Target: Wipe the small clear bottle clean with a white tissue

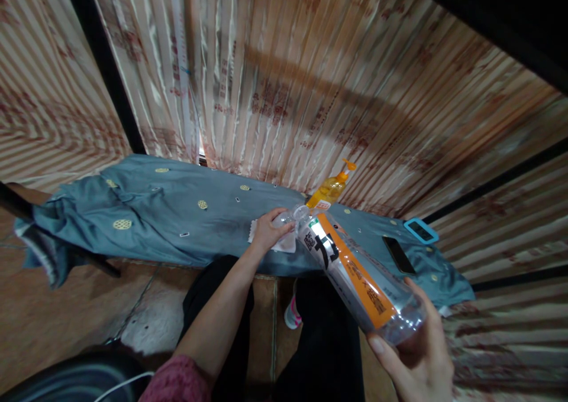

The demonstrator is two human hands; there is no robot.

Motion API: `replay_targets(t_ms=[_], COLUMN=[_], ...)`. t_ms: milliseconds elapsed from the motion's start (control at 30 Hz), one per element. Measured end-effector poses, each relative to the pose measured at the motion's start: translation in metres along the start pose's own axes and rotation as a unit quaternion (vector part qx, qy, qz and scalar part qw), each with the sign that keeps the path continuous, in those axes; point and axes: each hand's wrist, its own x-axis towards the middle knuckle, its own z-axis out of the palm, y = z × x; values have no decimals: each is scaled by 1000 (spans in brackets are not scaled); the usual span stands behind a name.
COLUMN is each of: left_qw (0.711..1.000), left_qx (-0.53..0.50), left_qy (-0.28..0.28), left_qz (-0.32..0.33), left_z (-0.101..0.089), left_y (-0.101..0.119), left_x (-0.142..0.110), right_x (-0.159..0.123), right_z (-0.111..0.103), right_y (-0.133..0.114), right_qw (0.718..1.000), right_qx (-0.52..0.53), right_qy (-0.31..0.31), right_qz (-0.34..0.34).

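A large clear plastic bottle point(341, 266) with an orange and silver label lies tilted across the view, its neck toward the upper left. My right hand point(417, 349) grips it around the base. My left hand point(270, 232) is closed around a small clear bottle point(286, 217), whose end meets or nearly meets the large bottle's mouth; I cannot tell if they touch. Beneath my left hand lies a white cloth or tissue point(286, 243). Just behind the necks stands a yellow pump bottle point(329, 190) with an orange pump top.
The narrow bench or table is covered by a blue-grey cloth point(151, 204) with pineapple prints. On its right part lie a dark phone point(398, 254) and a blue-framed device point(420, 230). A striped curtain point(284, 94) hangs behind. A dark round object point(75, 378) stands at lower left.
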Motion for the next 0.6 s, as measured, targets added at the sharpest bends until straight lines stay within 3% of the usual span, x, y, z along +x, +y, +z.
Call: replay_targets(t_ms=[333, 600], left_qw=[1000, 1000], left_qx=[3, 2], left_qy=[-2, 0], left_qz=[4, 6], left_z=[-1, 1], left_y=[0, -2], left_x=[0, 0], right_x=[-2, 3], right_z=[6, -9], right_y=[-6, 20], right_qw=[1000, 999], right_qx=[27, 19], right_qy=[10, -23], right_qz=[3, -18])
